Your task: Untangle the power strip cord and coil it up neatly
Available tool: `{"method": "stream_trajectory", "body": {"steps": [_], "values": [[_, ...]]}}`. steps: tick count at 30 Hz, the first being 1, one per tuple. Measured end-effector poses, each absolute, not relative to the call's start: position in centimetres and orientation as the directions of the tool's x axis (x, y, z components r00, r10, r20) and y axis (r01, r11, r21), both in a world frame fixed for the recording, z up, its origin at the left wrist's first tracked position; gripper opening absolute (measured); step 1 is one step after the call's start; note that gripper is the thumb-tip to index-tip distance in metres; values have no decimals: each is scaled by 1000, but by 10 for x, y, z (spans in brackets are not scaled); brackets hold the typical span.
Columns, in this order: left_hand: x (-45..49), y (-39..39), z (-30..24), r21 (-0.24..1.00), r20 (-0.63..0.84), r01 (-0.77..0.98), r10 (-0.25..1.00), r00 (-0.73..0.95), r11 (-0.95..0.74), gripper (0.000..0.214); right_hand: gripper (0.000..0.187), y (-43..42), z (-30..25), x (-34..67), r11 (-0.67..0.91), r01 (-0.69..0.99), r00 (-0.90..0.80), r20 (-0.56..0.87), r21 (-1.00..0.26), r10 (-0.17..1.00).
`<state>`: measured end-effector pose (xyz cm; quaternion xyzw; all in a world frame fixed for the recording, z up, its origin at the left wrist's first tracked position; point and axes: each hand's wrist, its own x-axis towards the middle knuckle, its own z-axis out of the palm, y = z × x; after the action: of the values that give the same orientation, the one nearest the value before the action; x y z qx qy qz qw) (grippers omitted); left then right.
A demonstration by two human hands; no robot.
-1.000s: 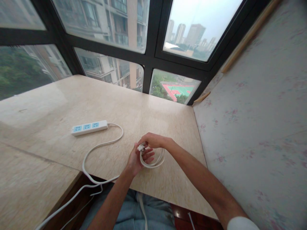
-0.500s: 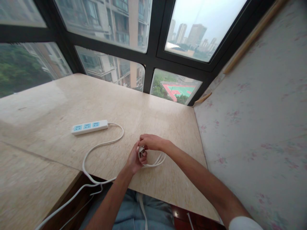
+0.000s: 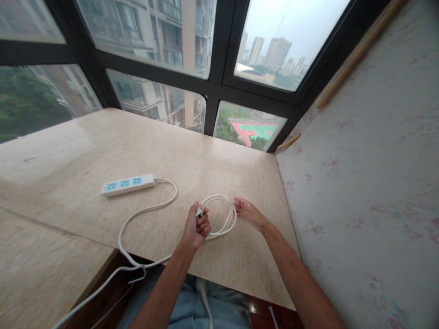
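Observation:
My left hand (image 3: pixel 198 228) is closed round a white plug (image 3: pixel 199 212) and the gathered end of a white cable. From that fist the cable spreads to the right in a coil of several loops (image 3: pixel 229 224) above the stone ledge. My right hand (image 3: pixel 246 211) is at the coil's right side, fingers loosely stretched toward the loops and holding nothing; whether the fingertips touch the cable is unclear. A white power strip (image 3: pixel 128 185) with three blue sockets lies to the left, its cord (image 3: pixel 147 208) curving down toward the ledge's front edge.
The beige stone ledge (image 3: pixel 164 151) has a seam on the left and a cut-out front edge. Dark-framed windows (image 3: pixel 214 87) stand behind it, and a flowered wall (image 3: pixel 343 192) rises on the right. More cable (image 3: pixel 92 292) hangs at the lower left.
My right hand has left my left hand and moved right, beside the coil. The loops, largely hidden before, now show. My left hand still grips the plug.

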<state>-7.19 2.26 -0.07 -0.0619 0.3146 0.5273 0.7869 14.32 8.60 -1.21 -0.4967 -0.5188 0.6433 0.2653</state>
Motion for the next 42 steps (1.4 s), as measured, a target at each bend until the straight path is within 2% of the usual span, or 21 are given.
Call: {"method": "stream_trajectory", "body": {"steps": [3, 6, 9, 13, 15, 21, 25, 27, 30, 35, 39, 42], "values": [[-70, 24, 3, 206, -522, -911, 828, 206, 356, 43, 53, 56, -16, 135, -491, -186, -449, -371, -851, 813], [-70, 23, 2, 194, -489, -943, 860, 146, 270, 44, 54, 33, -17, 116, -540, -429, -462, -338, -724, 820], [-70, 19, 1, 191, -460, -965, 885, 75, 181, 44, 49, 19, -19, 92, -435, -631, -364, -251, -642, 897], [-63, 13, 1, 146, -446, -987, 895, -2, 71, 42, 36, 6, -25, 57, -179, -793, -69, -207, -582, 976], [-57, 12, 2, 127, -431, -992, 902, -30, 28, 40, 36, 1, -27, 43, -144, -821, -21, -223, -552, 975], [-45, 11, 4, 111, -425, -994, 903, -65, -19, 38, 38, -3, -19, 24, -226, -791, -173, -147, -568, 974], [-37, 7, 7, 162, -474, -987, 876, -92, -16, 32, 32, -3, -16, 23, -145, -815, -60, -167, -561, 984], [-31, 4, 9, 242, -532, -970, 835, -143, -12, 29, 32, -3, -18, 24, -137, -840, -18, -225, -525, 974], [-25, -2, 10, 435, -554, -901, 790, -262, 6, 31, 32, 0, -21, 27, -145, -849, 15, -298, -507, 954], [-27, -14, 6, 691, -488, -707, 817, -306, 148, 57, 35, 1, -18, 30, -167, -857, 39, -384, -488, 922], [-36, -19, 9, 789, -462, -553, 851, -248, 268, 68, 36, -1, -6, 34, -176, -853, 28, -380, -491, 925], [-45, -21, 8, 814, -450, -478, 879, -158, 330, 63, 35, -3, 0, 38, -181, -812, 19, -335, -554, 942]]}}
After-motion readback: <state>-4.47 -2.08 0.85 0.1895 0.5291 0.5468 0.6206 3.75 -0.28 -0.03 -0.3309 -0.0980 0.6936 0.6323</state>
